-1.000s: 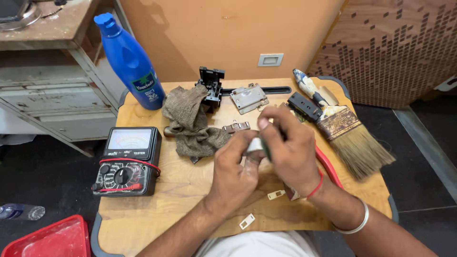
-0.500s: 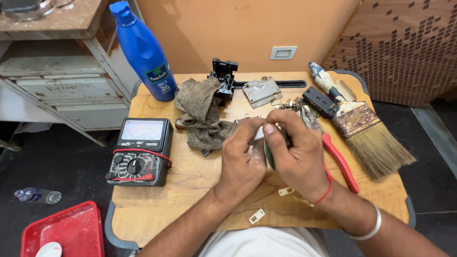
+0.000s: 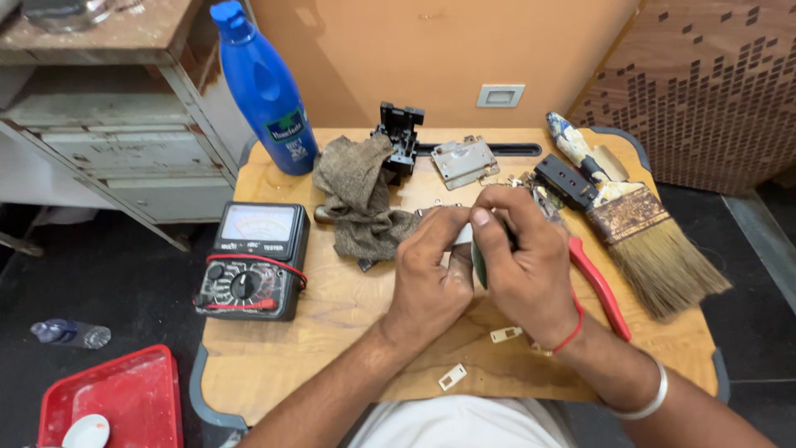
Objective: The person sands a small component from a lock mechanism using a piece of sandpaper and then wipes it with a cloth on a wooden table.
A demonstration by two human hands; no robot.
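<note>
Far left, on the dark floor: red plastic tray [image 3: 108,398] with a small white dish in it, and a small clear bottle [image 3: 70,333] lying beside it. Grey metal cabinet [image 3: 99,141] stands behind.

Left side of the wooden table [image 3: 332,332]: black analog multimeter [image 3: 253,261] with red leads, face up. Tall blue plastic bottle [image 3: 265,87] upright behind it. Crumpled brown-grey rag [image 3: 361,199] just right of the meter, with a black plastic bracket part [image 3: 400,133] behind it.

Centre: left hand [image 3: 431,265] and right hand [image 3: 522,257] are together over the table. Both grips are pressed closed, pinching a small white-grey part [image 3: 464,236] between the fingers; part mostly hidden, kind unclear. Right hand also seems to hold a dark green tool handle [image 3: 479,264]. Two small white tabs [image 3: 452,377] lie on the table near the wrists.

Behind the hands: flat grey metal plate [image 3: 464,162].

Right: red-handled pliers [image 3: 601,286] partly under the right hand, black rectangular block [image 3: 565,181], and a wide worn paintbrush [image 3: 647,228] lying with its bristles toward the table's near right corner.
</note>
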